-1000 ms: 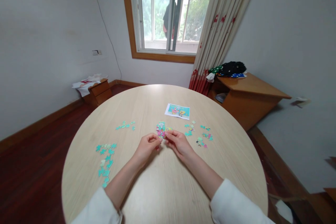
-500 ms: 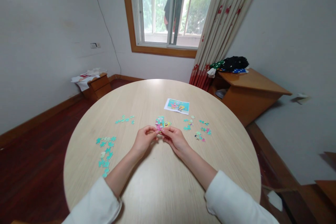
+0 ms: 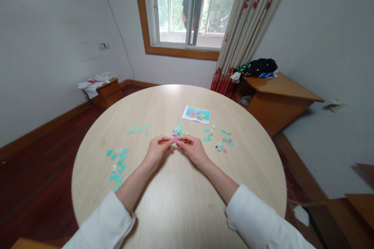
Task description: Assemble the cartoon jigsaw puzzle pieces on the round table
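Between my two hands is a pink puzzle piece (image 3: 175, 139), pinched at its sides by the fingertips. My left hand (image 3: 159, 149) grips it from the left, and my right hand (image 3: 191, 148) from the right. Just beyond the fingers lies a small joined patch of puzzle (image 3: 177, 129) in teal, pink and yellow, its near part covered by the hands. Farther back rests a printed picture card (image 3: 196, 114) with a pink and a yellow cartoon figure. Whether the pink piece touches the patch I cannot tell.
Loose teal pieces (image 3: 117, 167) lie at the table's left, with another group (image 3: 138, 129) behind them. Mixed-colour pieces (image 3: 223, 140) are spread on the right. The round table (image 3: 181, 210) stands before a window (image 3: 189, 11); a wooden desk (image 3: 280, 93) holding cloths is at right.
The view has tilted slightly, so everything sits a little higher in the picture. Both hands stay together at the patch, and the pink piece now shows more plainly between the fingertips.
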Motion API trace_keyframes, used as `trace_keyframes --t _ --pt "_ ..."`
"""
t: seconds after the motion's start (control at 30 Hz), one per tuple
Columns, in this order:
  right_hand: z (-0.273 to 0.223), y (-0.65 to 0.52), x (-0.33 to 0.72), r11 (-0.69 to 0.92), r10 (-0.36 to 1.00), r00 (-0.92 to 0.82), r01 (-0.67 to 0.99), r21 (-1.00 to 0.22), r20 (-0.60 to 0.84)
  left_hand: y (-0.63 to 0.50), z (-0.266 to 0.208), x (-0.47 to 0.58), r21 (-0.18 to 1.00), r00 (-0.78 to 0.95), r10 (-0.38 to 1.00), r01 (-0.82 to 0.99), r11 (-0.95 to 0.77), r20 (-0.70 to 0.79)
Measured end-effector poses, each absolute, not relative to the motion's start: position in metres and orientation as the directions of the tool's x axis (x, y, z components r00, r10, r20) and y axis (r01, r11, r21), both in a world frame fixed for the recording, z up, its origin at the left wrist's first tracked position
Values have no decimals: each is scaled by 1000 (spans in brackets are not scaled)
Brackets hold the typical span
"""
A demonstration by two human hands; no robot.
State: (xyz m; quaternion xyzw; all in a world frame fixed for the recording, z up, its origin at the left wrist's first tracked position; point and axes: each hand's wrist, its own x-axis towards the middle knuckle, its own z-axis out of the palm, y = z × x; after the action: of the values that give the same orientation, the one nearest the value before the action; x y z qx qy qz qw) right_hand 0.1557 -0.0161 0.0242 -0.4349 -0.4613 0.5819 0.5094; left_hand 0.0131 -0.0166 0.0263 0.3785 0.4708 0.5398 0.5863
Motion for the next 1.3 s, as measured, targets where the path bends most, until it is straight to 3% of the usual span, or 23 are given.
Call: trace_keyframes --t 0.17,1.0,1.3 --pt "24 -16 157 54 996 -69 -141 -989 64 -19 27 14 957 14 990 -257 138 -140" --pt "15 -14 161 152 986 -65 5 -988 152 -22 26 14 960 41 991 -244 134 -128" --pt "18 -14 161 135 989 -63 -5 -991 135 -21 27 13 990 64 998 -142 2 7"
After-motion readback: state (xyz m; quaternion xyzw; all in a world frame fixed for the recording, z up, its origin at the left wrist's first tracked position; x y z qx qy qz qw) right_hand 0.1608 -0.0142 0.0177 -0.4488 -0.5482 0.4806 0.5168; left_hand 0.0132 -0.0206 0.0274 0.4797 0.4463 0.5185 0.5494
